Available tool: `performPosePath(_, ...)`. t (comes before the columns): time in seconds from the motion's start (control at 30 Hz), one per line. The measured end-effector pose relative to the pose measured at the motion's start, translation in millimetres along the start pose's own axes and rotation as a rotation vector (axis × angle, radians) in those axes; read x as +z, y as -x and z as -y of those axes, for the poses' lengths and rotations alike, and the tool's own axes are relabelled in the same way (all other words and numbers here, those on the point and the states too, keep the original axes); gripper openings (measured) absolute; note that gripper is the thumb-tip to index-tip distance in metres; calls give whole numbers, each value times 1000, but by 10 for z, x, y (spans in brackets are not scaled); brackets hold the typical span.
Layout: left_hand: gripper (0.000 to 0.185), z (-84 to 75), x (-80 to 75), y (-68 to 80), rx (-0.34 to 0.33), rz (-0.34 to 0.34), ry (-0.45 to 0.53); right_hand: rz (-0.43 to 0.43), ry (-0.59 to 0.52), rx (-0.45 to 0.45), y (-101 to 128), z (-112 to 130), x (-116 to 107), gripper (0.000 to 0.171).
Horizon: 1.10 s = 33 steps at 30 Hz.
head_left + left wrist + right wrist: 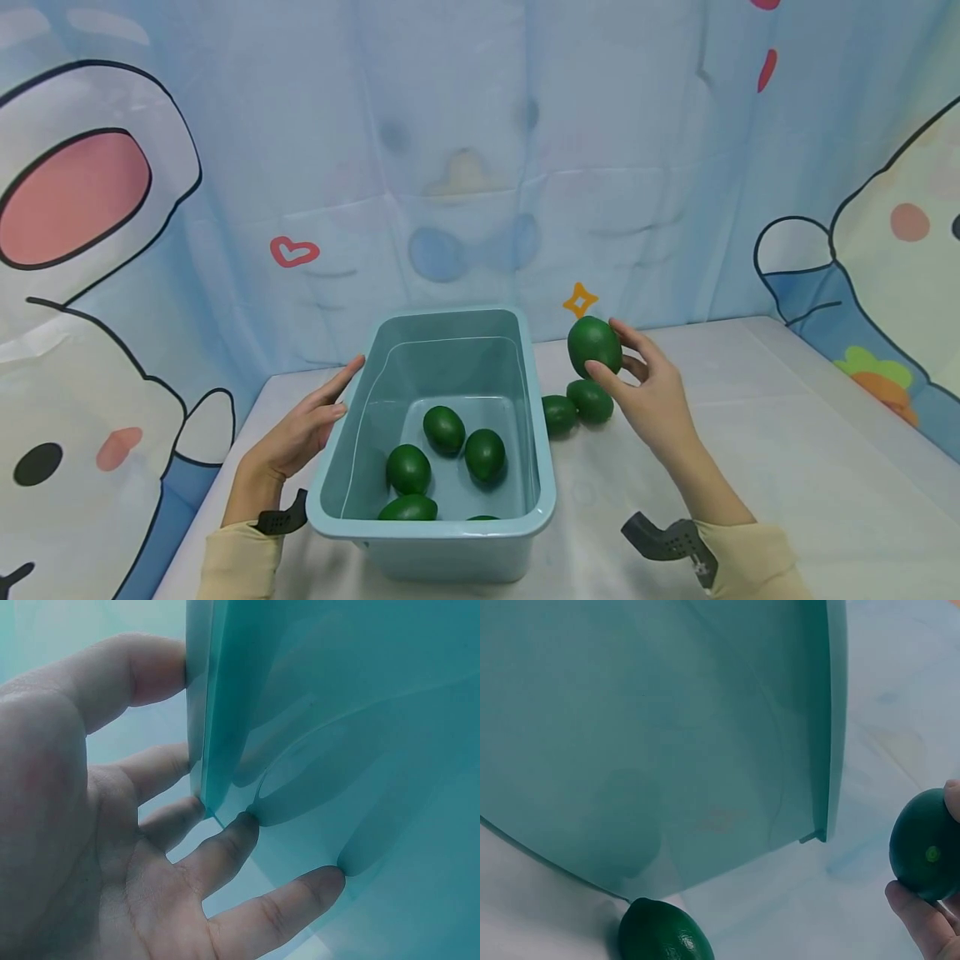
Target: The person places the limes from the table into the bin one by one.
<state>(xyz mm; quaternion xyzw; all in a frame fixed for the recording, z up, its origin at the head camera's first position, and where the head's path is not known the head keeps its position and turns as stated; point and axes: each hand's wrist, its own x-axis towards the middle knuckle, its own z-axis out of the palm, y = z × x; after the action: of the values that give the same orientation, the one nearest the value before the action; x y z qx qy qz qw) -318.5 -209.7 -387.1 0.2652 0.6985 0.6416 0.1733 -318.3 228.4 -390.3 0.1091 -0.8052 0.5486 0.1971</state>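
Cartoon backdrop, white table (750,433): the left hand (300,433) lies flat-fingered against the teal bin (438,546)'s side, while the right hand (648,392) grips a green lime (594,344) aloft, above two limes (577,408) beside the bin.

Pale yellow sleeves (240,562), black wrist mounts (667,542), bare hands.

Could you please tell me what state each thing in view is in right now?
Bin: upright on the table, open-topped, holding several limes.
Limes in bin: lying loose on the bottom.
Held lime: lifted off the table, gripped in the right hand.
Two limes on table: resting right of the bin.
Left hand: fingers straight, touching the bin's left wall.
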Motion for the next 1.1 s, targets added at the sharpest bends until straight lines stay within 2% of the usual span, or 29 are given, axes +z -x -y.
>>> performPosePath(0.4,63,19,-12,1,-5,-6,-10,60,19,-21,9,-26,73,65)
performPosePath(0.63,63,25,-17,-1,-6,-5,-15,66,41,-35,12,-37,65,61)
performPosePath(0.87,62,25,-14,-2,-7,-6,-13,124,5,-99,27,-30,84,57)
performPosePath(1.1,62,22,-11,-9,-8,-9,-18,132,13,-157,30,-34,98,56)
